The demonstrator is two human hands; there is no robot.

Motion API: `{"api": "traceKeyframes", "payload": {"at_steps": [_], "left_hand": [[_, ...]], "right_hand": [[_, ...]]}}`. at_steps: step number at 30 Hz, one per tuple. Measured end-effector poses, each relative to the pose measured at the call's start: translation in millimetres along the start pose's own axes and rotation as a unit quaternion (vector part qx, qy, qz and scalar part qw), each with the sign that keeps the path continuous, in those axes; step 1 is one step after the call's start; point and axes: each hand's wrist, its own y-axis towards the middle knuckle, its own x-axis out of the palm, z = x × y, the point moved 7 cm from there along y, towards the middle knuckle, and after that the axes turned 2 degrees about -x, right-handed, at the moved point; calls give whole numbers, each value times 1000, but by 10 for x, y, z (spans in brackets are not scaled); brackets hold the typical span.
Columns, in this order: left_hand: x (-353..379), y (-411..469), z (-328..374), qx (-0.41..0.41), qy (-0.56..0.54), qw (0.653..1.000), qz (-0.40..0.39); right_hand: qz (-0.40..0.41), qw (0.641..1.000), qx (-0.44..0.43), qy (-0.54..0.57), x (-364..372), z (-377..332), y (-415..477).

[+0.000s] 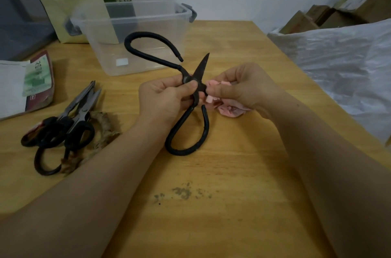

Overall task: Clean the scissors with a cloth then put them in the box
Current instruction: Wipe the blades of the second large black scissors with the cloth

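Note:
My left hand grips a pair of large black iron scissors at the pivot, held above the table with its blades spread open. One loop handle arcs up toward the box, the other hangs down to the table. My right hand pinches a crumpled pink cloth against the lower blade, which the cloth and fingers hide. The clear plastic box stands open behind the scissors, with only a small white label showing inside.
Several more scissors lie in a pile at the left of the wooden table, over a bundle of rough twine. A packet and papers sit at far left. White plastic sheeting borders the right edge. Dirt specks mark the front.

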Motion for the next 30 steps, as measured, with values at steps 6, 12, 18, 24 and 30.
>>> {"api": "traceKeyframes", "payload": {"at_steps": [6,12,18,24,30], "left_hand": [[-43,16,41,9,-11,1000,4],[-22,0,28,-5,-22,1000,9],[-100,38,70,-6,-39,999,23],[-8,-5,34,4,-22,1000,4],[-60,38,37,-21,-46,999,14]], "right_hand": [[37,999,-20,4,-114,4,28],[-16,997,-41,57,54,3,70],[27,996,-59,-67,-173,39,93],[18,998,-52,35,-101,58,100],[2,996,-79,-50,-103,4,115]]}}
